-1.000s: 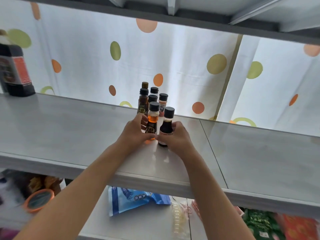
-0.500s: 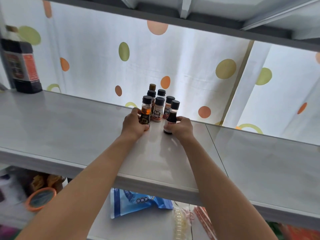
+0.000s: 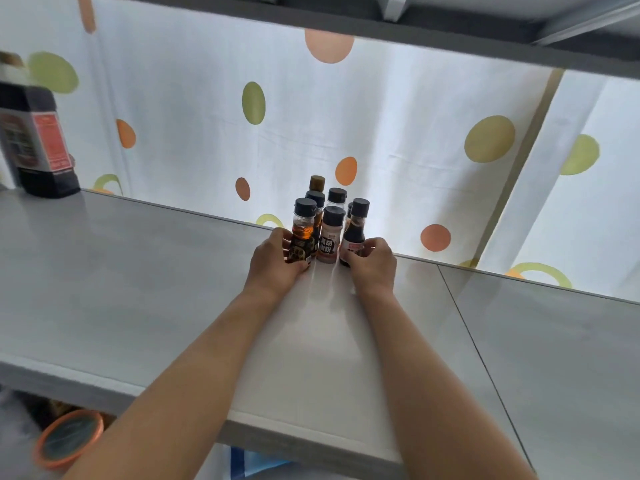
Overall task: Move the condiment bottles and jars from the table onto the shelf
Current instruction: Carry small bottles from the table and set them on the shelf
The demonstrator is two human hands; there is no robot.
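Several small black-capped condiment bottles stand in a tight cluster at the back of the grey shelf (image 3: 138, 289). My left hand (image 3: 273, 266) grips an amber oil bottle (image 3: 303, 233) at the cluster's front left. My right hand (image 3: 372, 265) grips a dark soy sauce bottle (image 3: 355, 230) at the front right. Between them stands a white pepper shaker (image 3: 330, 240) with a dark label. More bottles (image 3: 336, 197) stand behind, partly hidden. Both held bottles are upright with their bases on the shelf.
A large dark bottle (image 3: 36, 140) with a red label stands at the shelf's far left. A dotted white curtain (image 3: 346, 126) hangs behind. Another shelf board (image 3: 450, 36) runs overhead. Below, an orange-rimmed bowl (image 3: 67, 439) and a blue packet (image 3: 252, 464) sit on a lower level.
Both hands have pushed their bottles further back along the shelf, up against the cluster, one on each side of the pepper shaker. The camera has moved closer.
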